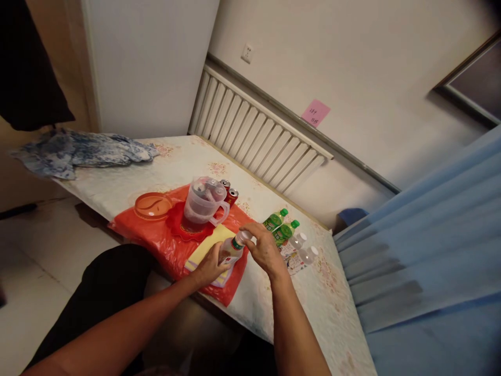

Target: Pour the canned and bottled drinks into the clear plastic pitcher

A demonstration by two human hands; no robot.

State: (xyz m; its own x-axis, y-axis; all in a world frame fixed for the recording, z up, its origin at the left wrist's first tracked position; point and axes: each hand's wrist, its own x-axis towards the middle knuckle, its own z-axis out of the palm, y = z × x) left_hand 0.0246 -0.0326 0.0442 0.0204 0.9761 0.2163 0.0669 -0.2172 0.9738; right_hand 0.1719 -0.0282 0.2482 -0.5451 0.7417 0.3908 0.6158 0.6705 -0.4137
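Note:
My left hand (pixel 212 267) is wrapped round the body of a clear bottle (pixel 231 251) with a green band at its neck. My right hand (pixel 260 244) grips the bottle's pale cap (pixel 243 237) with thumb and fingers. The bottle is tilted above a folded yellow towel (pixel 206 249). Just left of it, a clear plastic pitcher (pixel 195 214) holding cans stands on a red scalloped tray (pixel 178 230). An orange-red lid (pixel 152 206) lies beside the pitcher. Red cans (pixel 232 197) stand behind the pitcher. How much liquid the bottle holds I cannot tell.
Green-capped bottles (pixel 285 233) and white-capped bottles (pixel 307 256) stand right of my right hand. A red plastic sheet (pixel 156 237) lies on the floral tablecloth (pixel 180 151). Crumpled blue-white cloth (pixel 105 149) lies far left. A radiator (pixel 250 125) and blue curtain (pixel 422 261) border the table.

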